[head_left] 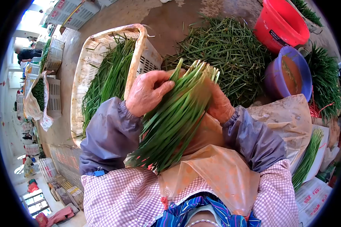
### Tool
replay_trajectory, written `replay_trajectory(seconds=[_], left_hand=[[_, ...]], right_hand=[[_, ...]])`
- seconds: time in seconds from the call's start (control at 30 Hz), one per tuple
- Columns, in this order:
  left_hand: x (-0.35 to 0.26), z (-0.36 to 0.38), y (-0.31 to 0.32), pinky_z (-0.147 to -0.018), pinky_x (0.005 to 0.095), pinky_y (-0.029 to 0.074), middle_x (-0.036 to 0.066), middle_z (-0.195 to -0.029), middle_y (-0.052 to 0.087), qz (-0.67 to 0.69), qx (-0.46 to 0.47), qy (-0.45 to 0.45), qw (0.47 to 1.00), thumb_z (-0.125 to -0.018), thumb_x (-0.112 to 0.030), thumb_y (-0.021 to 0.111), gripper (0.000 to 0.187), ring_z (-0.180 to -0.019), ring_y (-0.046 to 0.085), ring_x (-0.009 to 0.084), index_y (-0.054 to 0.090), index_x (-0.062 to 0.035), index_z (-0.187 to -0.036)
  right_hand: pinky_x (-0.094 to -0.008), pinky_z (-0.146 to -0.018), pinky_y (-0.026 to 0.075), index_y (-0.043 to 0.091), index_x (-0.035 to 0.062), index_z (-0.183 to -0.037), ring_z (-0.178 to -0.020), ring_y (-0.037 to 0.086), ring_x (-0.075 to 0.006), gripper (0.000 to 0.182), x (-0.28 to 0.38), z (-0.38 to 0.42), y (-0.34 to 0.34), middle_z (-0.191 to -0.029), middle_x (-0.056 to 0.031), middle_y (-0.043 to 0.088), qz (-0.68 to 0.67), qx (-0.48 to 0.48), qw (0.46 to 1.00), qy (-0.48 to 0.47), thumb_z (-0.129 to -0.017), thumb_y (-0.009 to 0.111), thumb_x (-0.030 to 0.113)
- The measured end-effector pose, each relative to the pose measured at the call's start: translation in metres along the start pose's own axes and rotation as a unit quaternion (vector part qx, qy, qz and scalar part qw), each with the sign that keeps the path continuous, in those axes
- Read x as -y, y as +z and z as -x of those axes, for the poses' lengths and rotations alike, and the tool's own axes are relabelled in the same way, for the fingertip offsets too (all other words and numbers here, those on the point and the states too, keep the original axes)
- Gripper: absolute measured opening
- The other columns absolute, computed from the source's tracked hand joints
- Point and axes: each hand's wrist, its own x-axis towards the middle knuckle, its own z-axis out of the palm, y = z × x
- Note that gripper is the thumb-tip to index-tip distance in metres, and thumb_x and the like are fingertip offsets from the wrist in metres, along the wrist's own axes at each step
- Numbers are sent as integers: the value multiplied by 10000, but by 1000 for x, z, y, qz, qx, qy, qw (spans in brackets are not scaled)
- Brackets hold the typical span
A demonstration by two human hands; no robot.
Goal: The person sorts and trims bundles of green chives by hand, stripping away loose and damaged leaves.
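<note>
A thick bunch of garlic chives (178,121) lies over my lap, with pale cut ends pointing away from me and green leaves hanging toward me. My right hand (219,102) is closed around the stem end on the right side; its fingers are partly hidden and slightly blurred. At the bunch's upper left, my left hand (149,90) pinches a few chive stalks between thumb and fingers. An orange-brown plastic apron (212,170) covers my front beneath the bunch.
A dirty white plastic crate (140,41) holding more chives stands at left. Loose green leaves (223,53) are heaped on the floor ahead. A red bucket (271,30) and a purple bucket (278,77) of brownish water stand at right. Chives (308,155) lie on a white box. A person (24,53) is far left.
</note>
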Motion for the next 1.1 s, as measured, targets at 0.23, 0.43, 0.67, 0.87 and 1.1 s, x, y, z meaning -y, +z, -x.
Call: replay_trajectory(seconds=[0.23,0.43,0.67,0.87,1.1], left_hand=[[0,-18,33,-662,312,480,114,-849,598,79,-7,-36,996,-885,-199,632,239,-722,589,187,601,-6,-1022],[-22,-18,18,-829,336,460,132,-985,635,118,150,-81,978,-946,-498,477,541,-962,588,205,579,5,-1117],[-27,-38,14,-757,267,478,40,-961,616,301,368,-79,876,-932,-522,509,534,-875,583,104,593,-28,-1117],[-62,-64,-3,-869,303,468,83,-1116,595,261,350,-22,899,-860,-533,624,700,-1035,566,151,487,-1,-1294],[-33,-91,-64,-854,311,460,39,-1122,611,283,90,62,953,-867,-532,600,626,-1003,580,142,516,-83,-1296]], right_hand=[[-320,-890,489,476,65,-1270,-1025,579,-146,506,8,2,4,-1152,-44,585,26,-44,997,-58,-881,654,336],[-280,-775,522,548,43,-1171,-900,614,-132,351,11,-10,11,-1044,-52,623,45,-92,992,-74,-883,666,205],[-370,-915,503,436,59,-1298,-1022,606,-234,506,22,-18,35,-1167,-146,579,-51,-11,997,-50,-892,647,274],[-430,-927,496,456,61,-1207,-1016,612,-305,396,88,-24,60,-1072,-177,621,68,-23,993,-92,-860,629,142],[-427,-917,486,511,37,-1098,-939,617,-265,278,238,-2,35,-1007,-156,630,190,33,926,-324,-849,632,70]])
